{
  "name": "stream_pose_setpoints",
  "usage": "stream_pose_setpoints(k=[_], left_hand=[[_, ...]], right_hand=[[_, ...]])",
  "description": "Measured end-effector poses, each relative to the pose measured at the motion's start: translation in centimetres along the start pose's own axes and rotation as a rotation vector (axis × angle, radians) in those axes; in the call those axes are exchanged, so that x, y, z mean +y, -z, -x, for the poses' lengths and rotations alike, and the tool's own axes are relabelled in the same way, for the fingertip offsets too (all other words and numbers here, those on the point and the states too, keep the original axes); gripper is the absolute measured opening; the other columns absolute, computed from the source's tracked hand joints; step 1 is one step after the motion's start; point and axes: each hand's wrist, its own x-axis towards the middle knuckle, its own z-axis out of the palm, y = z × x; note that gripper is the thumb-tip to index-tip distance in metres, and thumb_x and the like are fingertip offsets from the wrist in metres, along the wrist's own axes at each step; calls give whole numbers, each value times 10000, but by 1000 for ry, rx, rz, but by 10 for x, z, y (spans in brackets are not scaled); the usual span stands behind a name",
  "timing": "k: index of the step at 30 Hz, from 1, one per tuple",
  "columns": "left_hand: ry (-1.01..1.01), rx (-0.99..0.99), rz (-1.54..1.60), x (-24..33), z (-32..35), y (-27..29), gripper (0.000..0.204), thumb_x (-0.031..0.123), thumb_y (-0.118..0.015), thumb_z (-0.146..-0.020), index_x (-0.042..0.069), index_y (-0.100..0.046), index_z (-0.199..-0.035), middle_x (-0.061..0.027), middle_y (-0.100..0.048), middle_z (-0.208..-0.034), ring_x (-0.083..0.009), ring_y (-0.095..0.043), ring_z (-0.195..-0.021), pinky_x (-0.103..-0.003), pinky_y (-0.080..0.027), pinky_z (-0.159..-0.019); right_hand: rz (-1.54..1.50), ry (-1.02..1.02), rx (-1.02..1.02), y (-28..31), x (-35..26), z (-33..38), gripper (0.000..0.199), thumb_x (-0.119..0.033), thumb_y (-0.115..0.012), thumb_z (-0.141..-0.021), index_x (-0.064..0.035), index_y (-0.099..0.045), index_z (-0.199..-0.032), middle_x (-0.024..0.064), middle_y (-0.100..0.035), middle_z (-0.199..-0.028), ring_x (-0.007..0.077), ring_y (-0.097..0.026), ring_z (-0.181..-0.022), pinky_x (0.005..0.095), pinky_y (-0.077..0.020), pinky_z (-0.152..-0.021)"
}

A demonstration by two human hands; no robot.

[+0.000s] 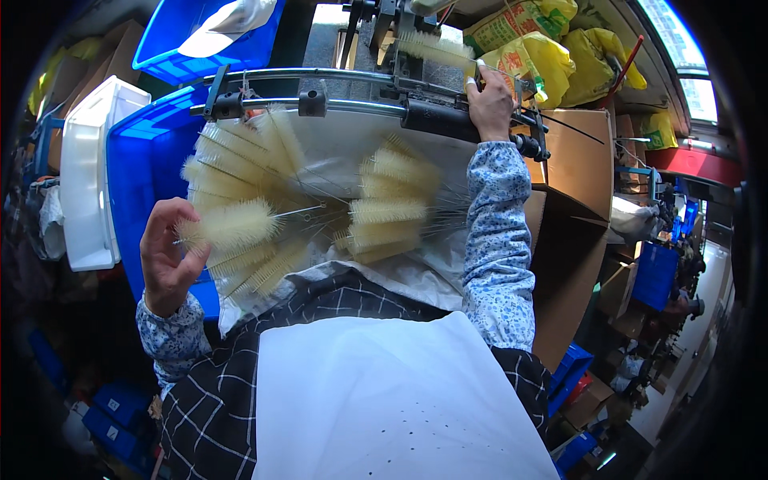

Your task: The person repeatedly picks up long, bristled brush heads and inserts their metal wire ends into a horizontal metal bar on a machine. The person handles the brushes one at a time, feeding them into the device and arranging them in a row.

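My left hand (170, 248) is curled round the bristle end of a cream bottle brush (240, 223). The brush's twisted wire stem points right and ends in a small loop. Around and under it, a fanned pile of similar brushes (228, 156) lies on a white sheet, and a second stack of brushes (390, 210) sits to its right with stems pointing right. My right hand (490, 102) is closed at the right end of a metal-railed machine (352, 76). Another cream brush (434, 48) lies across the machine, its right end at my fingertips; what they grip is hidden.
Blue bins (148, 136) and a white plastic tub (100, 176) stand on the left; a pale cap (228, 26) rests on the upper bin. Right of the machine are an open cardboard box (576, 160) and yellow sacks (532, 64). A white sheet (384, 392) covers my checked lap.
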Motion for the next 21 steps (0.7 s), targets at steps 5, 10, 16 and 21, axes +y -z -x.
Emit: stream_pose_setpoints(k=[5, 10, 16, 21], left_hand=[[-31, 29, 22, 4, -1, 4, 329, 68, -579, -647, 18, -458, -949, -29, -421, -862, -96, -422, -734, -219, -361, -667], [-67, 59, -23, 13, -4, 0, 335, 98, -583, -644, 26, -456, -946, -24, -414, -850, -89, -407, -709, -215, -351, -640], [-75, 63, -41, 9, -5, -1, 330, 99, -578, -644, 28, -456, -943, -23, -410, -858, -88, -401, -714, -220, -350, -637], [-110, 83, -55, 5, -11, -4, 335, 105, -576, -644, 28, -453, -946, -26, -410, -867, -85, -397, -716, -218, -342, -643]], right_hand=[[-4, -4, 8, -6, -20, 2, 374, -187, -559, -722, -73, -570, -1078, 91, -572, -1023, 255, -539, -956, 443, -339, -804], [15, 14, 41, -9, -51, 2, 316, -175, -569, -719, -73, -589, -1018, 77, -575, -957, 241, -545, -899, 429, -326, -771], [26, 2, -12, -20, -99, 6, 345, -189, -559, -739, -60, -576, -1059, 88, -577, -989, 247, -550, -906, 425, -339, -757], [34, 27, -13, -26, -109, 9, 372, -201, -556, -749, -60, -565, -1094, 92, -572, -1023, 260, -554, -918, 432, -354, -747]])
